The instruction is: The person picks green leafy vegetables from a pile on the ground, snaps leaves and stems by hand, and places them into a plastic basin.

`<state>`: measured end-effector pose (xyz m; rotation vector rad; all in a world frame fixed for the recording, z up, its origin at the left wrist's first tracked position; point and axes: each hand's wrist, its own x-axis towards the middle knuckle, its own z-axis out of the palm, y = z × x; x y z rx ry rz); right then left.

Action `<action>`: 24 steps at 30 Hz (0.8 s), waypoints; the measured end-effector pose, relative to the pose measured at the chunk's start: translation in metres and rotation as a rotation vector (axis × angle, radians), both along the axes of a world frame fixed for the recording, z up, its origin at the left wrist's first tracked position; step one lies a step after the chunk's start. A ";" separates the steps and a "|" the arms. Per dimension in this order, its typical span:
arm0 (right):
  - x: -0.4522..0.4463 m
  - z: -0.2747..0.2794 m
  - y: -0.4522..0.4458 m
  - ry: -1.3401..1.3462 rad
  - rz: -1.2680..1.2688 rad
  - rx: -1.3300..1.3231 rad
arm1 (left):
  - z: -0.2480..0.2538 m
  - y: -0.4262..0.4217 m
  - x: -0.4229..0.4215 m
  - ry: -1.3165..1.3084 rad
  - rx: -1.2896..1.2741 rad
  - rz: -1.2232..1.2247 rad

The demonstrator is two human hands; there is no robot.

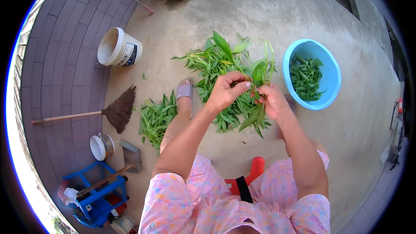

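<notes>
My left hand (pixel 229 90) is closed, thumb and fingers pinching stems of water spinach (pixel 259 71). Close beside it, my right hand (pixel 273 100) is closed on the same greens, with leaves hanging below its fingers. Both hands are above a large pile of water spinach (pixel 208 63) on the concrete floor, between my feet. A smaller heap of leafy stems (pixel 157 119) lies left of my left foot. To the right of my hands stands a light blue basin (pixel 331 76), holding picked leaves (pixel 305 78). The fingertips are partly hidden by leaves.
A white bucket (pixel 134 45) and a broom (pixel 119 109) are along the tiled wall at left. Below them are a small white pail (pixel 98 147), a metal dustpan (pixel 130 156) and a blue frame (pixel 104 193). A red seat (pixel 255 169) shows between my legs.
</notes>
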<state>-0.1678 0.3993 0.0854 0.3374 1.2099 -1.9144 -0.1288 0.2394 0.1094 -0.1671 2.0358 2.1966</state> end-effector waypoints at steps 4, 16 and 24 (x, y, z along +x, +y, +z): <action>0.001 -0.001 -0.002 0.017 -0.020 -0.002 | -0.002 0.007 0.001 0.021 0.049 0.001; 0.000 -0.009 -0.001 0.049 -0.105 0.047 | 0.004 0.016 -0.002 0.070 -0.046 0.114; -0.002 -0.001 0.000 0.015 -0.249 0.124 | -0.016 0.024 -0.002 0.070 -0.005 0.220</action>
